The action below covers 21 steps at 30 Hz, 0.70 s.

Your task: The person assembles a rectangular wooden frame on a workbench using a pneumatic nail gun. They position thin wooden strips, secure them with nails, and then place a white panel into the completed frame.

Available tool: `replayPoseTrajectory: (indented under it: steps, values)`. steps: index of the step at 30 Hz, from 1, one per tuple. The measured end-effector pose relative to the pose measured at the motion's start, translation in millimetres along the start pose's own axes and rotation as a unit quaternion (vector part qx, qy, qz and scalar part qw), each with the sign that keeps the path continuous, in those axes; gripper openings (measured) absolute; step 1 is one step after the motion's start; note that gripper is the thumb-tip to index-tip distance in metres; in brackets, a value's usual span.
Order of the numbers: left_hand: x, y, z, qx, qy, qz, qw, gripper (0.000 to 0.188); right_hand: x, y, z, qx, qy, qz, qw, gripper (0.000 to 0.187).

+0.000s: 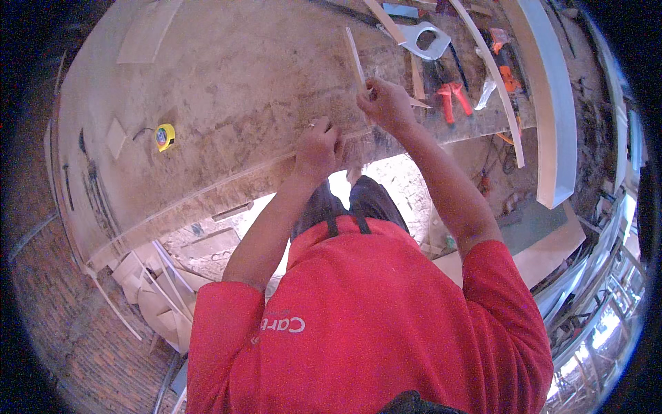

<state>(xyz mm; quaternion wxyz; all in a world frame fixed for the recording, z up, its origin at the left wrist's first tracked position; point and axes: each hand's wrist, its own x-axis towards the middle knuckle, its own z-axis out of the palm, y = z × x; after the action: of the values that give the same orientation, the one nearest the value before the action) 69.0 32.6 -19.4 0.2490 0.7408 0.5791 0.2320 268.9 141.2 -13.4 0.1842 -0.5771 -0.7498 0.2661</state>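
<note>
My right hand [387,107] grips a thin, pale wood strip [354,56], which points up and away over the wooden table near its front edge. To its left, my left hand [319,148] is at the same edge with the fingers curled in. Whatever those fingers may hold is hidden. Right of my right hand lie red-handled pliers [453,101]. Farther back is a handsaw with a light grey handle [431,43]. A yellow tape measure [165,137] rests on the left part of the table [234,90].
A long, pale curved-looking board [552,103] runs along the right side, beside a narrower strip [498,79] and orange tools [509,78]. A small square wood piece [116,138] lies at the left. Wood offcuts [162,297] are piled below the table's left front.
</note>
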Motion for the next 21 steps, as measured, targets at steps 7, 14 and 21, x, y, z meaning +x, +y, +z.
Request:
replayPoseTrajectory:
  steps: [7,14,21]
  values:
    - [3.2,7.3,11.3,-0.014,0.026,0.012,0.999,0.019,-2.4,-5.3,7.8,-0.039,-0.036,0.008,0.999,0.037]
    - [4.3,11.8,23.6,-0.031,0.046,0.039,0.998,0.025,-7.4,-2.1,15.9,-0.026,0.003,-0.015,1.0,0.034]
    - [4.2,3.2,33.2,-0.038,0.006,0.062,0.997,0.036,-8.7,0.7,18.0,-0.021,0.022,-0.031,0.999,0.033]
